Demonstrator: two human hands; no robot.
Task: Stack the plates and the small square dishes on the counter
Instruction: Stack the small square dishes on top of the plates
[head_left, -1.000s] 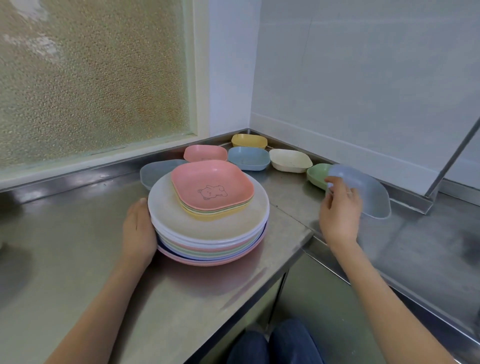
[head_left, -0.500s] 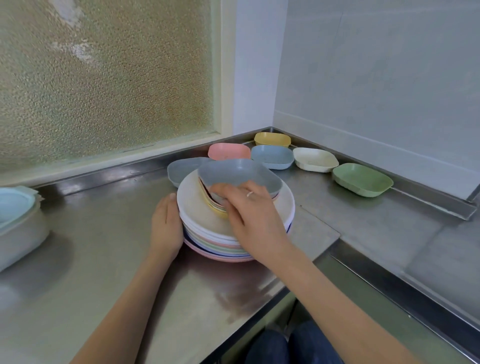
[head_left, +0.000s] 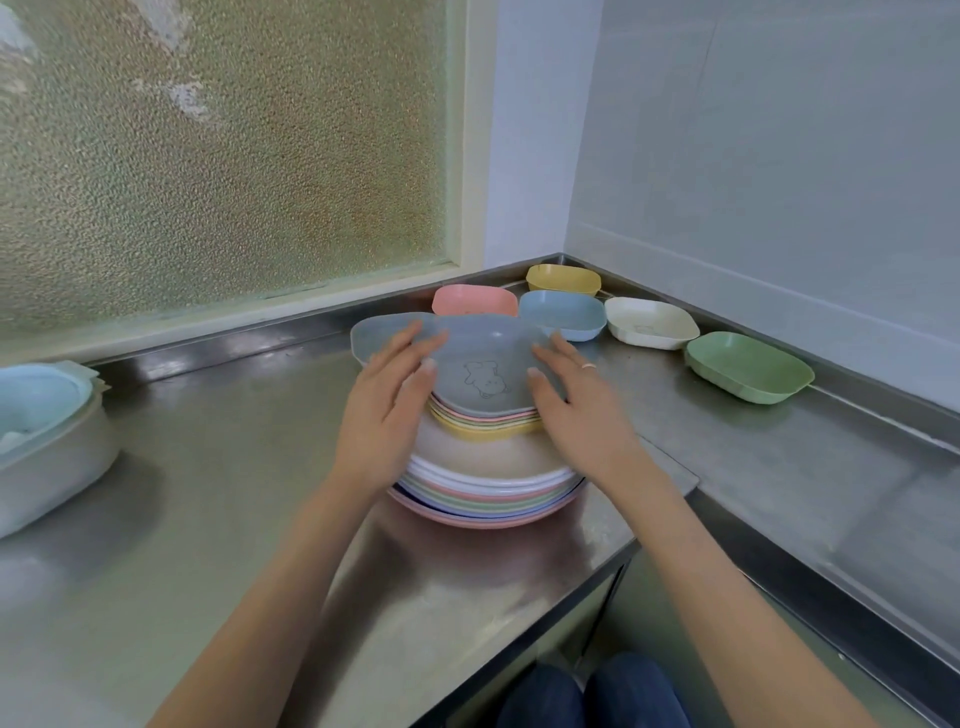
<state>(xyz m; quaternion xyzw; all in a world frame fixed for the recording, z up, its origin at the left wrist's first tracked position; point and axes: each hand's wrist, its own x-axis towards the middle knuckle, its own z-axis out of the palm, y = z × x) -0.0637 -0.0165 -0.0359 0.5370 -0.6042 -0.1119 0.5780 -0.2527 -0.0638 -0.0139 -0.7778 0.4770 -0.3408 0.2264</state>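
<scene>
A pile of round plates (head_left: 488, 493) in pastel colours sits on the steel counter (head_left: 234, 519). On it lies a smaller stack of square dishes, topped by a grey-blue dish (head_left: 483, 374) with a bear drawing. My left hand (head_left: 387, 410) touches that stack's left side with straight fingers. My right hand (head_left: 582, 410) touches its right side, fingers straight. Behind the pile lies another grey dish (head_left: 379, 332). Loose square dishes stand in the corner: pink (head_left: 474, 300), yellow (head_left: 563, 278), blue (head_left: 563, 314), cream (head_left: 649, 322), green (head_left: 748, 366).
A frosted window (head_left: 223, 156) and white walls close in the corner. A light blue and white container (head_left: 47, 436) stands at the left edge. The counter's front edge (head_left: 519, 644) runs below the pile, with a lower steel surface (head_left: 831, 493) to the right.
My right hand carried the grey-blue dish from the right and set it on the square stack. My left hand rose from the plate pile's side to the stack's left edge.
</scene>
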